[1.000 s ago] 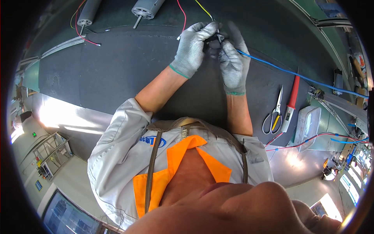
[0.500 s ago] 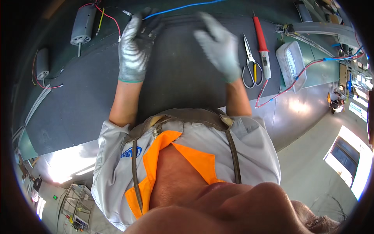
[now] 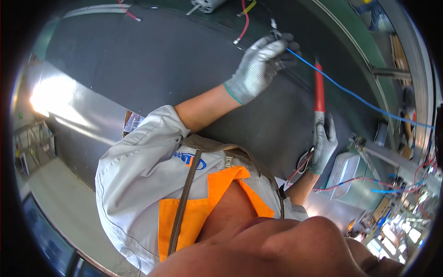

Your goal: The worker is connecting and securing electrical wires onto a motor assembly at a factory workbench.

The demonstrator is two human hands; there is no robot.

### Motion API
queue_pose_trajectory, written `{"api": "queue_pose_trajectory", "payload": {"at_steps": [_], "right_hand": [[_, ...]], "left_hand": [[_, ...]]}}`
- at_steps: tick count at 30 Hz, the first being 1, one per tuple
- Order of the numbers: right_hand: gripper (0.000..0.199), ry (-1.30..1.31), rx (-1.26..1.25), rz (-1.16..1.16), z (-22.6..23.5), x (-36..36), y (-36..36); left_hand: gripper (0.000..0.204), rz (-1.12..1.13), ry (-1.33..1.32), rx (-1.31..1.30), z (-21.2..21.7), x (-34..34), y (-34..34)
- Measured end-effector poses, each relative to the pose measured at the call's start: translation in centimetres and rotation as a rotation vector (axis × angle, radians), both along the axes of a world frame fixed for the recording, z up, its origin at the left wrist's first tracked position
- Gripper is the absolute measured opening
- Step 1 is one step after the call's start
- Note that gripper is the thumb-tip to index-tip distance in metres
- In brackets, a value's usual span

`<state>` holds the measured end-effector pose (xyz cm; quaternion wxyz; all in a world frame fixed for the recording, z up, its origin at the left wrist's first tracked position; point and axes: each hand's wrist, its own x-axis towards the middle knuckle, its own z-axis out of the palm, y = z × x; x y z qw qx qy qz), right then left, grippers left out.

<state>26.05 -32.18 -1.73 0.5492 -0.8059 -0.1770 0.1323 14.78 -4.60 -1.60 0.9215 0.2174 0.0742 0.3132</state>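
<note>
My left hand (image 3: 263, 64), in a grey-and-black work glove, is closed in a pinch around the end of a blue wire (image 3: 350, 93). A dark lead with a small metal end (image 3: 274, 25) meets the fingertips there. Farther right, my gloved right hand (image 3: 325, 143) is closed around the grey rear part of a red-handled soldering iron (image 3: 319, 90). Its tip points away from me, and a red cord trails from its rear. The scissors are mostly hidden by the right hand; part of a handle loop (image 3: 302, 165) shows beside the wrist.
A grey motor (image 3: 210, 4) lies at the far edge, its red lead (image 3: 244, 23) beside a yellow one. Another red lead (image 3: 131, 12) is at far left. Right of my hand stands a clear plastic tray (image 3: 344, 173), with red and blue cables crossing near it. A dark mat (image 3: 152, 60) covers the bench.
The view has turned and tilted. My right hand, empty before, now grips the soldering iron. My left hand still has the blue wire, which now stretches out to the right.
</note>
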Motion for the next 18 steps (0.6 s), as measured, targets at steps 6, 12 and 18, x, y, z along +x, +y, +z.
{"api": "queue_pose_trajectory", "payload": {"at_steps": [6,12,18], "right_hand": [[0.046,0.231,0.081,0.531,0.3,-0.8,16.0],[0.033,1.982,1.011,0.670,-5.1,-1.2,24.7],[0.038,2.928,2.294,-0.354,-3.2,-6.5,26.3]], "left_hand": [[0.028,0.079,-0.087,-0.103,2.6,-1.3,1.4],[0.027,0.136,-0.084,-0.100,4.8,-1.7,2.8],[0.029,0.169,-0.039,-0.050,4.4,-1.8,2.5]]}}
